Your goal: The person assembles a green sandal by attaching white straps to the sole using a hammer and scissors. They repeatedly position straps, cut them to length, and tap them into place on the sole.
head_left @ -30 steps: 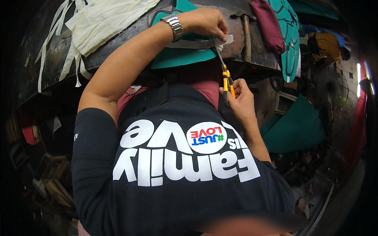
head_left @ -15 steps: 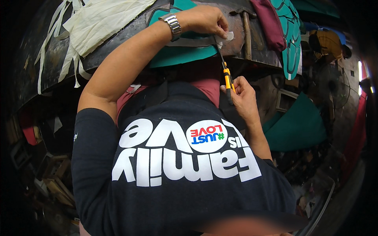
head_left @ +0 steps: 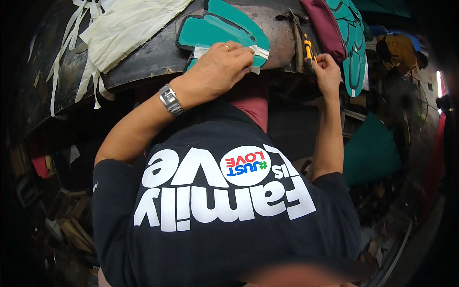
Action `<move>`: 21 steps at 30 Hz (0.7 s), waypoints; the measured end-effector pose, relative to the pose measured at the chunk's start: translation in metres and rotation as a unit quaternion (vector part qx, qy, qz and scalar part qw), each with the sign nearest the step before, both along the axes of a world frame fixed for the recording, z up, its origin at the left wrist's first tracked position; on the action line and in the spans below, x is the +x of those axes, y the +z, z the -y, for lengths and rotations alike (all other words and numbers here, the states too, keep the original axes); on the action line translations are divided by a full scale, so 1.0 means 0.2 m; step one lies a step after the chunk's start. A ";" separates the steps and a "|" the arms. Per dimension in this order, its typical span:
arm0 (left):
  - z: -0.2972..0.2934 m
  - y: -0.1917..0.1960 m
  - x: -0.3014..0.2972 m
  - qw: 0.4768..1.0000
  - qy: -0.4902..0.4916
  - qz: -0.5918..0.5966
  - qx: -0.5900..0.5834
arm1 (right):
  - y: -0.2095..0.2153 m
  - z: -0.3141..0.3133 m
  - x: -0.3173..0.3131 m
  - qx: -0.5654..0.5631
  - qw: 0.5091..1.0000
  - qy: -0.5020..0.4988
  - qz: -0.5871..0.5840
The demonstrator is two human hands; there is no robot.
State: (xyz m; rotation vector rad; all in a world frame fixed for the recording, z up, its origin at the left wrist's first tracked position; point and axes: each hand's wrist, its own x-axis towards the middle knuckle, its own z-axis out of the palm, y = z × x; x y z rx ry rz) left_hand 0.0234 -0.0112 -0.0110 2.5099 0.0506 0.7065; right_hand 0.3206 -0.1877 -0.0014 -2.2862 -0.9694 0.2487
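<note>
Rests the left hand (head_left: 215, 71), palm down, over the near edge of a teal panel (head_left: 217, 36) on the dark workbench (head_left: 153, 50); bends the fingers at a white strip (head_left: 259, 51) on it, though cannot tell whether pinching or merely pressing. Grips a yellow-handled tool (head_left: 307, 47) by the handle end in the right hand (head_left: 327, 74), with thumb and fingers closed around it, to the right of the panel and across a hammer (head_left: 299, 55) in this view. Wears a steel watch (head_left: 170, 99) on the left wrist and a black shirt (head_left: 229, 244) printed in large white letters (head_left: 168, 208), legible but upside down. Bears on the chest a white disc (head_left: 244, 166) with smaller lettering in red, blue and green, also inverted. Shows on the left sleeve a pale mark (head_left: 94, 187), too small to read. Has a cream cloth (head_left: 129, 33) with trailing straps at left, a maroon pouch (head_left: 325, 28) and black-outlined teal pieces (head_left: 345, 48) at right.
</note>
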 end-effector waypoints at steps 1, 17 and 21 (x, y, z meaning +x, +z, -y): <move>0.02 -0.01 0.00 1.000 0.018 -0.003 0.023 | -0.03 -0.04 0.05 0.004 1.000 0.007 0.011; -0.02 0.00 0.02 0.919 0.051 0.109 -0.375 | 0.12 -0.29 0.04 -0.123 0.943 0.099 0.293; -0.06 0.01 0.00 0.844 0.046 0.080 -0.529 | 0.16 -0.33 -0.20 0.029 0.980 0.143 0.132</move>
